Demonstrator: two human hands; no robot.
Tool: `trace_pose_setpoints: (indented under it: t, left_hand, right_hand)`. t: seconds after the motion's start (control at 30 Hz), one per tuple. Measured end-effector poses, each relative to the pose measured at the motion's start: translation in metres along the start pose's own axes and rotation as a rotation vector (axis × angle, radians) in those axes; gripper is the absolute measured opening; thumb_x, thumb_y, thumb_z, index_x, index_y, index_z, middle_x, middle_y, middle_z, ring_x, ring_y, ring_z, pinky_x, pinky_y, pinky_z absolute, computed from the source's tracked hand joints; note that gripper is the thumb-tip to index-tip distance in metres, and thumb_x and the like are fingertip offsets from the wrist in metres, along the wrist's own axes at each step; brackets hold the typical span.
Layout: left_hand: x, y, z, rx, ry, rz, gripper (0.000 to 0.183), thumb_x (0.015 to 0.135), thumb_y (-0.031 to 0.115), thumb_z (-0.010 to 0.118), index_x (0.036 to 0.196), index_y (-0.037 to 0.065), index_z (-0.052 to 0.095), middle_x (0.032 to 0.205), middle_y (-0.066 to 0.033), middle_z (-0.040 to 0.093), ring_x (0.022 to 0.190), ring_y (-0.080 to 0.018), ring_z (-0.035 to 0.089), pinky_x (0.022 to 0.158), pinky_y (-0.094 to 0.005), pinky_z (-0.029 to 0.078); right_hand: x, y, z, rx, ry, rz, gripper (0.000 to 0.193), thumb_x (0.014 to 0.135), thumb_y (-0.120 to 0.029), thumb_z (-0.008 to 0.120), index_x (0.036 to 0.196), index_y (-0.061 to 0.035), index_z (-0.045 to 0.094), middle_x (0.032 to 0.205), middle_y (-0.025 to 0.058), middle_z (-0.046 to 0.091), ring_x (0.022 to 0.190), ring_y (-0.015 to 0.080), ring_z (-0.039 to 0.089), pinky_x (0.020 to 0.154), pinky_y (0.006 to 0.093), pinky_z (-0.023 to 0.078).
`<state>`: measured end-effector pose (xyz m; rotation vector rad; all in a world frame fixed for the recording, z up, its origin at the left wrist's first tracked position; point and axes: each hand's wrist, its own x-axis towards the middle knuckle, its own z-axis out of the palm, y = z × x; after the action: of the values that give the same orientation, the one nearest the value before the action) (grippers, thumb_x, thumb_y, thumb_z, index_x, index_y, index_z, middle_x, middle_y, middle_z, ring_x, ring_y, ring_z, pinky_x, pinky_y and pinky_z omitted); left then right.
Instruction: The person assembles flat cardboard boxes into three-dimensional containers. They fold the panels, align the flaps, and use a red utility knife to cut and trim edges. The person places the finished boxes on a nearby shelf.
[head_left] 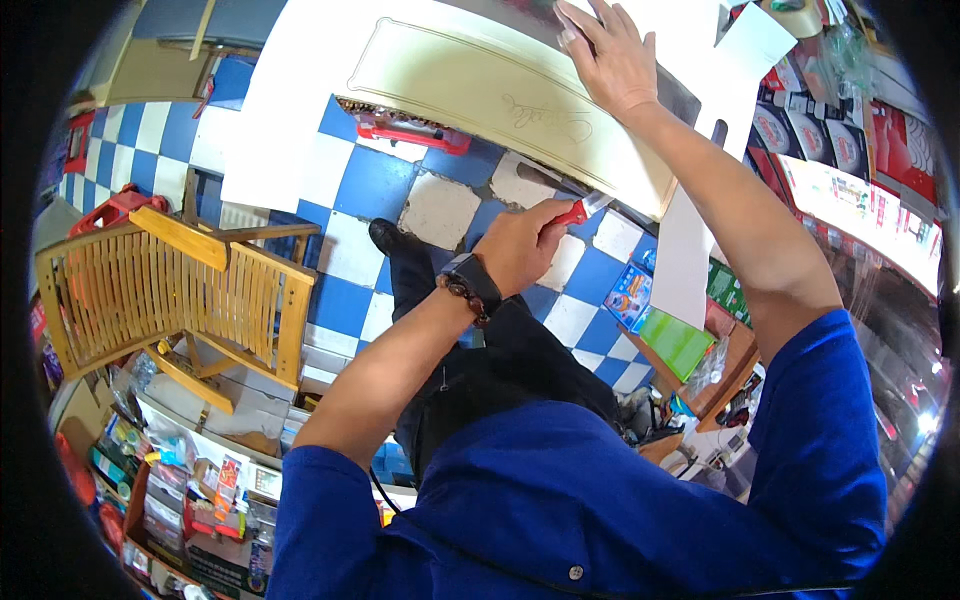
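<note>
My left hand, with a dark watch and a bead bracelet at the wrist, is closed around a red-handled knife. Its silvery end points right, close to the near edge of a long cream panel. The panel carries a thin decorative border line and a faint scribble. My right hand lies over the panel's far right part with its fingers stretched out, resting at a dark surface beyond the panel. What lies beneath the fingertips cannot be made out.
Large white sheets spread beside and under the panel. A slatted wooden folding chair stands at the left on blue and white floor tiles. A red tool shows below the panel. Boxes stack up at the right.
</note>
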<state>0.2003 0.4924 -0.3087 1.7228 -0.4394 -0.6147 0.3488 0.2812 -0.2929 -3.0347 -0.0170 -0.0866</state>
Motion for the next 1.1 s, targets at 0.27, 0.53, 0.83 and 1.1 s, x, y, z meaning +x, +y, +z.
trace_pose_setpoints:
  t: [0.27,0.53,0.83,1.1]
  left_hand:
    - [-0.006,0.007,-0.021,0.029,0.024,-0.033,0.026,0.094,0.011,0.06,0.119,0.007,0.064,0.09,-0.0229,0.069,0.081,-0.0399,0.068,0.067,-0.041,0.054]
    - [0.001,0.007,-0.047,0.073,-0.134,-0.065,0.033,0.095,0.013,0.061,0.128,0.01,0.064,0.096,-0.0223,0.07,0.077,-0.0343,0.067,0.069,-0.0364,0.053]
    - [-0.004,0.004,-0.024,-0.003,-0.125,-0.142,0.034,0.094,0.01,0.063,0.127,0.008,0.063,0.099,-0.022,0.071,0.082,-0.0306,0.072,0.074,-0.0344,0.056]
    - [-0.001,0.004,-0.036,0.05,-0.157,-0.057,0.035,0.095,0.01,0.061,0.13,0.006,0.063,0.103,-0.0199,0.072,0.081,-0.0213,0.069,0.073,-0.0305,0.053]
  right_hand:
    - [-0.019,0.054,-0.001,0.07,-0.039,-0.262,0.046,0.101,-0.048,0.042,0.146,-0.0354,0.045,0.155,0.0074,0.037,0.145,0.0338,0.031,0.116,0.0665,0.018]
    - [-0.069,0.068,0.0,-0.121,0.009,-0.174,0.043,0.102,-0.043,0.045,0.145,-0.0375,0.045,0.156,0.0043,0.037,0.146,0.0328,0.03,0.117,0.0631,0.018]
    - [-0.074,0.064,0.005,-0.227,0.005,-0.129,0.044,0.102,-0.047,0.045,0.146,-0.0414,0.042,0.158,0.0003,0.034,0.147,0.0301,0.028,0.119,0.0609,0.017]
    - [-0.076,0.06,0.007,-0.171,0.019,-0.064,0.043,0.102,-0.045,0.044,0.144,-0.0404,0.044,0.157,0.0017,0.035,0.146,0.0311,0.03,0.118,0.0622,0.019]
